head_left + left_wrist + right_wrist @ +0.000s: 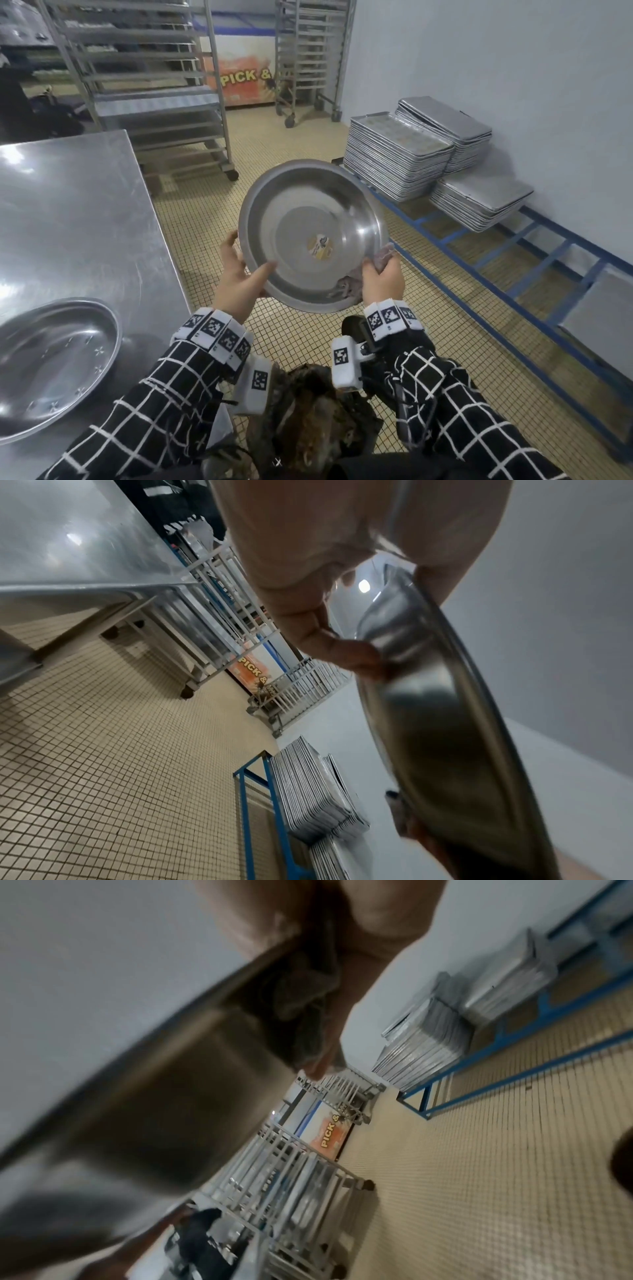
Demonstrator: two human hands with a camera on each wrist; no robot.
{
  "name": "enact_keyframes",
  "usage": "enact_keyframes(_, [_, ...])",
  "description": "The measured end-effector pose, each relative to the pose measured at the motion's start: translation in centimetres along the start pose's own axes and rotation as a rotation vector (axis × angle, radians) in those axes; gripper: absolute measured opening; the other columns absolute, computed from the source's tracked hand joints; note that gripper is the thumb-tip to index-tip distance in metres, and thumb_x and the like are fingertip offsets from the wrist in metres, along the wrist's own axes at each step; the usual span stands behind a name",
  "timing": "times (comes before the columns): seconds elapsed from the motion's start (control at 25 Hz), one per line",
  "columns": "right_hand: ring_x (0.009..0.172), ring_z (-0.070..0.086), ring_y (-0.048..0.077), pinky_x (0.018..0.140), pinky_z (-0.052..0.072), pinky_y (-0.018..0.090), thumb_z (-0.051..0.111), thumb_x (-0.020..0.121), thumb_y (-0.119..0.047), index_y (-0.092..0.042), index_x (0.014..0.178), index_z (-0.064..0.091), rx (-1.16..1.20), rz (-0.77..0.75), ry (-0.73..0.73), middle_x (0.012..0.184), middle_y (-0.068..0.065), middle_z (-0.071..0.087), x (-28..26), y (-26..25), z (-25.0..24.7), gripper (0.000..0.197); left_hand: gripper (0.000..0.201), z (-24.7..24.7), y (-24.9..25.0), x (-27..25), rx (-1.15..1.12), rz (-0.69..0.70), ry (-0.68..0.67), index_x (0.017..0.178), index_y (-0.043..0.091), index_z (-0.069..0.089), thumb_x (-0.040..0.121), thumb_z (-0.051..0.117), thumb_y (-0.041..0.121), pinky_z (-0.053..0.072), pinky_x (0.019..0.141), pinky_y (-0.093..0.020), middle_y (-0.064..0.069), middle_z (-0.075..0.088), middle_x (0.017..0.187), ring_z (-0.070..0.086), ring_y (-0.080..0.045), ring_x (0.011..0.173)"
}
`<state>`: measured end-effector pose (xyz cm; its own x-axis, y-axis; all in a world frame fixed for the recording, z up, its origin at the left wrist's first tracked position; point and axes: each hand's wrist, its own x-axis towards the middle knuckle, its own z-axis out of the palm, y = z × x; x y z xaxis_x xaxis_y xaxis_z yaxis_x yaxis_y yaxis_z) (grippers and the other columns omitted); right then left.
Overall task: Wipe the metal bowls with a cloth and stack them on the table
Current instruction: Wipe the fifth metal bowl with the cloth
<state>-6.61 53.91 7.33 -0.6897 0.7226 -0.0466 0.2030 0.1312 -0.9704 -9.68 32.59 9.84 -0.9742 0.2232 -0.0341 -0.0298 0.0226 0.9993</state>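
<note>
Holding a metal bowl [313, 236] tilted in mid-air above the tiled floor, left hand [239, 277] gripping its left rim, thumb inside, right hand [382, 279] clutching a cloth [383, 255] against its right rim, second bowl [51, 363] resting on the steel counter [75, 212] at left.

My left hand [308, 569] grips the metal bowl [445, 723] at its rim, fingers [342, 653] curled under its outside. Beyond lie the tiled floor [120, 750], the tabletop [68, 534] and stacked trays [315, 791].

"PICK &" reads in yellow on the orange freezer front [244, 80].
</note>
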Motion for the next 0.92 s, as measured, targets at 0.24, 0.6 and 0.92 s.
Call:
enact_keyframes(0.24, [0.073, 0.058, 0.0, 0.055, 0.042, 0.01, 0.042, 0.099, -0.033, -0.015, 0.109, 0.049, -0.006, -0.062, -0.147, 0.089, -0.008, 0.061, -1.8, -0.4, 1.1, 0.021, 0.035, 1.1, 0.4, 0.1, -0.092, -0.139, 0.128, 0.125, 0.012, 0.047, 0.096, 0.047, 0.033, 0.055, 0.073, -0.035, 0.001, 0.062, 0.092, 0.065, -0.02, 0.085])
enact_keyframes(0.6, [0.091, 0.055, 0.003, 0.081, 0.051, 0.019, 0.055, 0.093, -0.033, -0.016, 0.11, 0.056, -0.433, -0.296, -0.441, 0.108, -0.006, 0.056, -3.7, -0.2, 2.2, 0.024, 0.052, 0.5, 0.0, 0.2, 0.072, -0.158, 0.127, 0.137, 0.011, 0.041, 0.098, 0.033, 0.045, 0.045, 0.061, -0.017, -0.006, 0.062, 0.111, 0.06, -0.013, 0.083])
enact_keyframes(0.92, [0.119, 0.052, 0.013, 0.093, 0.048, 0.028, 0.026, 0.1, -0.044, -0.023, 0.142, 0.038, -0.643, -0.769, -0.587, 0.141, -0.002, 0.047, -6.6, 2.1, 4.6, 0.048, 0.033, 0.1, 0.5, 0.4, 0.008, -0.138, 0.021, 0.097, 0.018, 0.058, 0.097, 0.037, 0.043, 0.055, 0.063, -0.026, -0.004, 0.068, 0.09, 0.068, -0.015, 0.076])
